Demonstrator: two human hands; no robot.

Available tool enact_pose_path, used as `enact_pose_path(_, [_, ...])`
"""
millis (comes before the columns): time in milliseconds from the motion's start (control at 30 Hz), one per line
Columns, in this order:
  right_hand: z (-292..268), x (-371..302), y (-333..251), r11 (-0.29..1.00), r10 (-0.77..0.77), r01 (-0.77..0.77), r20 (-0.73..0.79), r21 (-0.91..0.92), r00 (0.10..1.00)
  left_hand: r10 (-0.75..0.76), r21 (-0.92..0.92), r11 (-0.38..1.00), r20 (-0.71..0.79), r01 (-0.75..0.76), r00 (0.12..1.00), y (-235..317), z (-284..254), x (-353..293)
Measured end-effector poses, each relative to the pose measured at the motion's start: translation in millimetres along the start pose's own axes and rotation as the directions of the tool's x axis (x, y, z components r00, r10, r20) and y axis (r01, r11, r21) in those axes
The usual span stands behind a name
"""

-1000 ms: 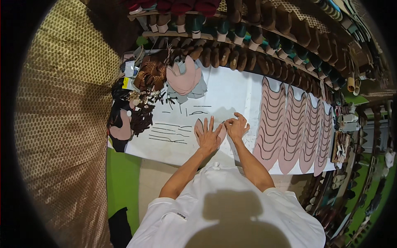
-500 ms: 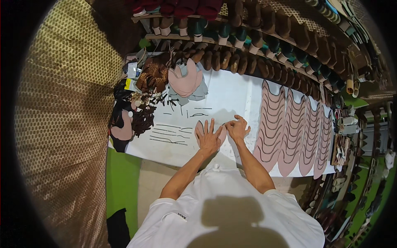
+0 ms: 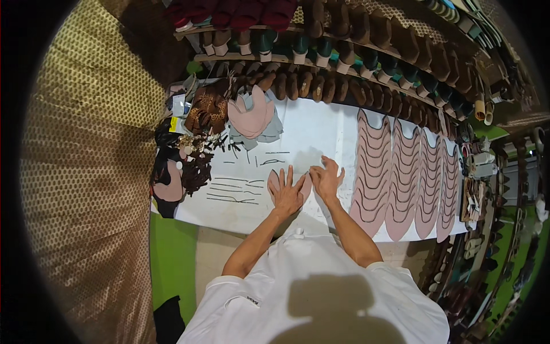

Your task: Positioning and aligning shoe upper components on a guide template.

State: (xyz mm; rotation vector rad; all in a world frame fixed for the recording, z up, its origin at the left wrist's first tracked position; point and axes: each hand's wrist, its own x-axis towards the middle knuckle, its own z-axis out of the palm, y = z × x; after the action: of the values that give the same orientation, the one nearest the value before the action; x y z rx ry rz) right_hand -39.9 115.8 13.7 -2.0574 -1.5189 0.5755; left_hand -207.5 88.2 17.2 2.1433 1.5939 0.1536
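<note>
On the white worktop [image 3: 229, 215] in front of me lies a pink U-shaped shoe-upper piece [image 3: 307, 187] with a dark line along part of its edge. My left hand [image 3: 288, 194] rests flat on it with the fingers spread, covering its middle. At the piece's upper right tip, my right hand [image 3: 327, 182] has its thumb and forefinger drawn together, the other fingers raised. Whatever lies between those fingertips is too small to make out. Thin dark strips [image 3: 229, 189] lie in rows left of my left hand, with shorter strips [image 3: 274, 161] just beyond it.
Overlapping dark-edged pink pieces [image 3: 371, 172] form several columns at right. A pink and grey stack [image 3: 252, 117] lies at back left, near leopard-print pieces [image 3: 207, 109] and a dark strip heap [image 3: 196, 172]. Shoes [image 3: 303, 49] fill the racks behind; a patterned curtain [image 3: 97, 172] hangs left.
The view has shifted slightly. My left hand stays spread on the pink piece. My right hand remains at its upper right tip, the fingers a little changed in pose.
</note>
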Motion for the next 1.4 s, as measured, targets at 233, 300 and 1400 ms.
enact_pose_path(233, [-1, -25, 0, 0.923, -0.289, 0.313, 0.134, -0.226, 0.948, 0.005, -0.062, 0.998, -0.107, -0.011, 0.994, -6, -3, -5])
enact_pose_path(300, [-1, -25, -2, 0.935, -0.294, 0.300, 0.060, -0.189, 0.954, -0.002, -0.107, 0.994, -0.120, -0.011, 0.993, -7, -10, -11])
enact_pose_path(1400, [9, -85, -27, 0.848, -0.458, 0.503, 0.249, -0.164, 0.853, -0.034, -0.058, 0.998, -0.088, 0.029, 0.996, -56, -23, -69])
